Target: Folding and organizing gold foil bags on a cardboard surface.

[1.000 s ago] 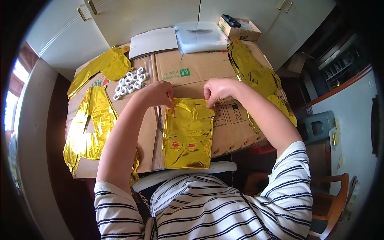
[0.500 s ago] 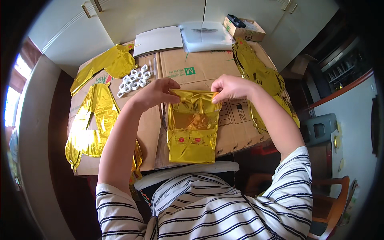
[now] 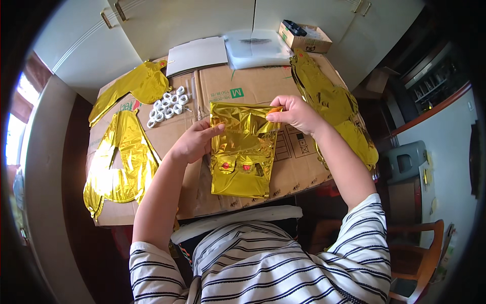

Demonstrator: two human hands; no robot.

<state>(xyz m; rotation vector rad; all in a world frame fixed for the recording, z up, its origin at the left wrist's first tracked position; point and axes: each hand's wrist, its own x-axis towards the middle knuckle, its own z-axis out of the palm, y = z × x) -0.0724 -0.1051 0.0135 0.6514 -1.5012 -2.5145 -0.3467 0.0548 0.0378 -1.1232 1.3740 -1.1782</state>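
Cardboard-topped desk (image 3: 304,171): your left grip (image 3: 195,142), now lower, pinches the folded gold foil (image 3: 243,144) at ten o'clock, your right grip (image 3: 296,116) at one, staggering the hold.

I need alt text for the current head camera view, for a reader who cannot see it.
A person's left hand and right hand hold a folded gold foil piece by its left edge and upper right corner, over a cardboard surface. More gold foil pieces lie to both sides, with a cluster of small white rolls at the left.
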